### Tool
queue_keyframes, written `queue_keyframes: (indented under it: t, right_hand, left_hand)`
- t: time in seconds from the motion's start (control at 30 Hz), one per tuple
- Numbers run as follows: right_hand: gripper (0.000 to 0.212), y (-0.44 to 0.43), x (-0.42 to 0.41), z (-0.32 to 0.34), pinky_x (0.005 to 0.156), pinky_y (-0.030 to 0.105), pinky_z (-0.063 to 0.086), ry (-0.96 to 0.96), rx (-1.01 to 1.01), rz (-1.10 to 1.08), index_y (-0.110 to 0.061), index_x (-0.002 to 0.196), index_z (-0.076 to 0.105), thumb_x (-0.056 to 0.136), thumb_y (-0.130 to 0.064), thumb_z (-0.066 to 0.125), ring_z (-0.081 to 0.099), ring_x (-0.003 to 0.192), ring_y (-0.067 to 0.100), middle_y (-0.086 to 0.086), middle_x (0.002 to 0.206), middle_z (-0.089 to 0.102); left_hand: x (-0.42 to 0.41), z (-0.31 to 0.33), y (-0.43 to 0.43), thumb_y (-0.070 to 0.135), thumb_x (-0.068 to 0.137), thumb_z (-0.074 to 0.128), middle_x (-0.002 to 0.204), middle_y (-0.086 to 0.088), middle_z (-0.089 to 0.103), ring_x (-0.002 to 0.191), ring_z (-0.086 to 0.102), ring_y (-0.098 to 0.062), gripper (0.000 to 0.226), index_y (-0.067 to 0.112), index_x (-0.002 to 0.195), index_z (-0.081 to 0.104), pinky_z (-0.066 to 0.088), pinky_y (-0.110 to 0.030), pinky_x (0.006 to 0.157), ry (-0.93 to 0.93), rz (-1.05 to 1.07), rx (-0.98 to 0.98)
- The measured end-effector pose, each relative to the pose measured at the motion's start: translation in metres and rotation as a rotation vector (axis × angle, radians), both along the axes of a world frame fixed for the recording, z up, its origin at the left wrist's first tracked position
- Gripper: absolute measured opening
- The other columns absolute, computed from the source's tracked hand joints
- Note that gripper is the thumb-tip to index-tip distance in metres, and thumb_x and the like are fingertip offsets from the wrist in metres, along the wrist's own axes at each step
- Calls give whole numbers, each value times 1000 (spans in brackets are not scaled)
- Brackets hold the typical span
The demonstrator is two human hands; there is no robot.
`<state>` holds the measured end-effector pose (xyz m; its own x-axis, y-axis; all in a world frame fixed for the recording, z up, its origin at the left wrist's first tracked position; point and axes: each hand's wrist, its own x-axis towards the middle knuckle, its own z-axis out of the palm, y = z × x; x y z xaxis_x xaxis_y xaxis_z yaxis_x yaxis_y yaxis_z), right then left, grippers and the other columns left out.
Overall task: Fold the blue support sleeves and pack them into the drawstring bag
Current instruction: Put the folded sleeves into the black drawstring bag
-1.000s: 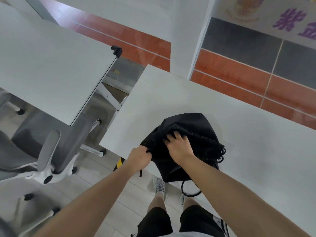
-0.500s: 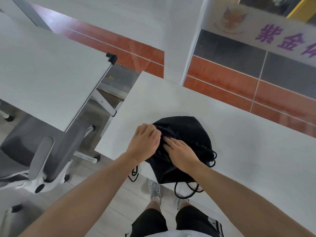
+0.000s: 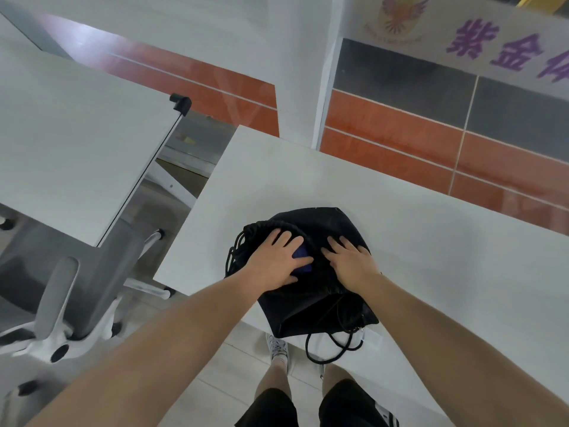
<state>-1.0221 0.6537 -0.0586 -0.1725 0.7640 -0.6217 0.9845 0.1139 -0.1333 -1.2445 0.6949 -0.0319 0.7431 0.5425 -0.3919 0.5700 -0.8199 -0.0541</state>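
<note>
The black fabric drawstring bag (image 3: 323, 223) lies at the near edge of the white table (image 3: 431, 241). The left hand (image 3: 274, 261) and right hand (image 3: 351, 260) press flat on it, each grip wide with fingers extended. A blue support sleeve (image 3: 303, 263) shows between the hands, partly under the left one.

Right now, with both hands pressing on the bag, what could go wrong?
The drawstring bag overhangs the table at its near edge; pressure from the left hand and right hand could slide it off. A blue sleeve shows between the hands and may slip out. The cords dangle below the edge and could snag.
</note>
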Motion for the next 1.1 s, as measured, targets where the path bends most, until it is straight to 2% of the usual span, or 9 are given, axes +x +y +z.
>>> queue_keyframes:
  t: [0.1, 0.43, 0.53, 0.63, 0.7, 0.8, 0.93, 1.03, 1.1]
  right_hand:
    - [58, 0, -3, 1, 122, 49, 19, -11, 1, -4, -33, 158, 21, 104, -21, 41, 3, 155, 25, -4, 169, 3]
    - [69, -2, 1, 2, 123, 52, 15, -16, -15, -24, -36, 157, 21, 100, -7, 45, -2, 155, 25, -7, 168, -2]
    - [64, 1, 2, 4, 122, 51, 18, -13, -26, -2, -35, 157, 22, 102, -16, 48, 2, 155, 26, -5, 169, 1]
    - [49, -1, 5, 20, 119, 45, 26, 15, 44, -2, -29, 154, 32, 106, -33, 39, 19, 152, 24, -2, 167, 17]
    - [43, -8, 11, 40, 115, 42, 33, 51, 131, -40, -25, 147, 46, 106, -34, 36, 34, 145, 23, -3, 160, 34]
    - [32, -27, 30, 68, 103, 40, 43, 18, 203, -124, -24, 124, 63, 105, -30, 38, 55, 123, 22, -6, 130, 60]
    - [26, -67, 66, 104, 91, 38, 45, -32, 226, -330, -19, 116, 61, 103, -29, 40, 61, 109, 26, 1, 115, 65]
    - [20, -108, 99, 128, 71, 35, 40, -60, 264, -447, -13, 100, 54, 102, -23, 37, 63, 93, 32, 7, 101, 64]
    - [16, -139, 124, 140, 67, 37, 45, -70, 274, -544, -15, 91, 49, 99, -21, 37, 62, 85, 33, 8, 95, 63]
  left_hand:
    - [7, -2, -1, 57, 100, 34, 154, -13, 31, 139, 24, -39, 48, 41, 144, 43, 12, -55, 120, 6, -24, 32]
    - [-28, 17, 14, 38, 103, 40, 143, -7, 45, 131, 38, -30, 41, 31, 142, 50, 13, -52, 118, 144, -180, 27]
    - [-30, 26, 7, 44, 102, 38, 139, -9, 50, 128, 41, -33, 45, 27, 143, 48, 19, -52, 117, 129, -189, 27]
    - [-21, 34, -3, 41, 100, 36, 125, -10, 58, 115, 48, -32, 42, 20, 131, 57, 33, -47, 107, 19, -182, 33]
    - [-11, 39, -8, 39, 99, 35, 120, -9, 59, 110, 50, -31, 41, 17, 124, 60, 36, -47, 103, -54, -153, 36]
    - [14, 47, -14, 37, 97, 37, 116, -8, 60, 108, 52, -30, 39, 17, 119, 62, 37, -48, 105, -121, -127, 35]
    - [65, 55, -29, 36, 96, 36, 121, -9, 61, 110, 54, -30, 39, 17, 122, 59, 36, -48, 107, -145, -158, -6]
    - [113, 67, -43, 33, 98, 35, 124, -8, 59, 113, 53, -30, 39, 17, 126, 56, 37, -45, 106, -158, -205, -6]
    - [149, 77, -56, 30, 98, 35, 120, -8, 60, 110, 54, -29, 35, 17, 123, 55, 39, -43, 101, -154, -233, -14]
